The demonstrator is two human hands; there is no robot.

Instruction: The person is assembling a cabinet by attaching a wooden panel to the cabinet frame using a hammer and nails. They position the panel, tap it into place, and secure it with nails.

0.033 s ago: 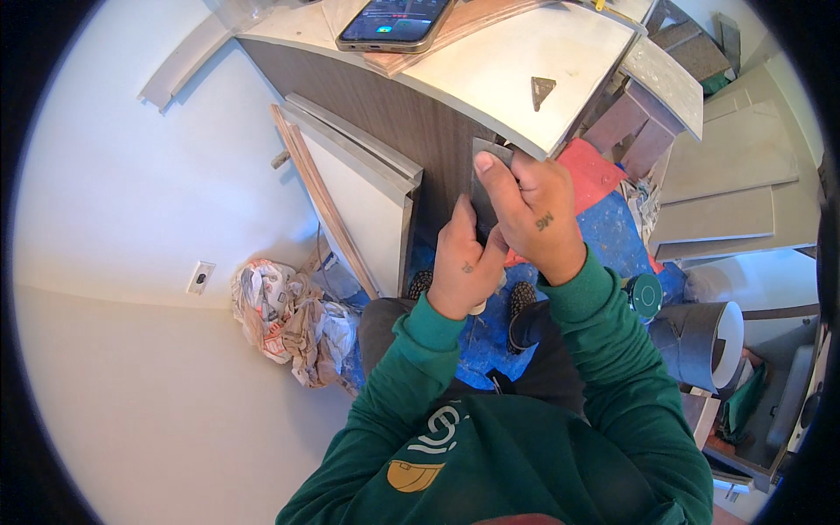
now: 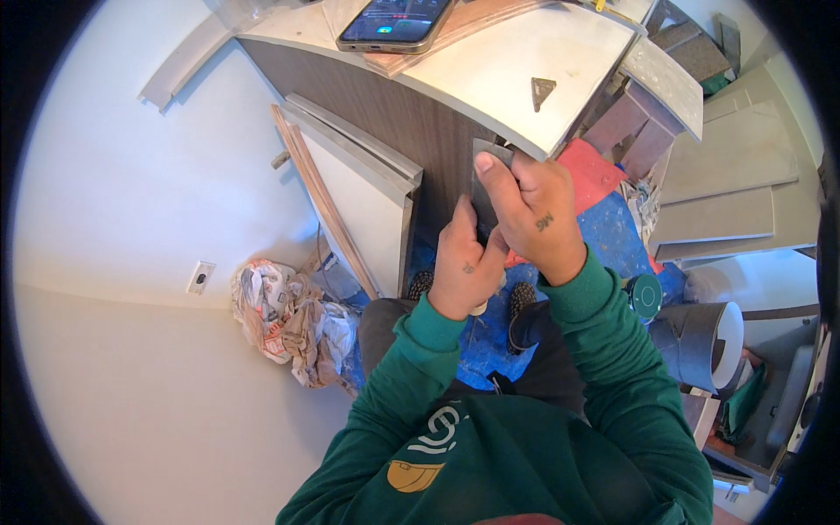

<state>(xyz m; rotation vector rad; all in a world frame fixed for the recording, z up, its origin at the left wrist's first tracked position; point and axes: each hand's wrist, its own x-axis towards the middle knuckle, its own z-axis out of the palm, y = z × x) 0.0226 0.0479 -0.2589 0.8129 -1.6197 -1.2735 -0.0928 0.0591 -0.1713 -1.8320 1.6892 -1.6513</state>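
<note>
Both my hands are closed around a dark grey flat strip (image 2: 480,201) just below the near corner of the white-topped workbench (image 2: 560,52). My right hand (image 2: 540,214) grips its upper part, with the thumb lying on its face. Lower down and to the left, my left hand (image 2: 464,265) holds the strip's lower part, thumb pointing up. Palms and fingers hide much of the strip, so its full length and exact kind cannot be made out. A small dark triangular piece (image 2: 542,92) lies on the bench top above my right hand.
A phone (image 2: 394,24) rests on wooden strips (image 2: 455,39) atop the bench. White panels (image 2: 341,184) lean at its left side, near crumpled plastic bags (image 2: 276,315). To the right are a red sheet (image 2: 588,178), a rolled sheet (image 2: 696,344) and stacked boards (image 2: 731,166).
</note>
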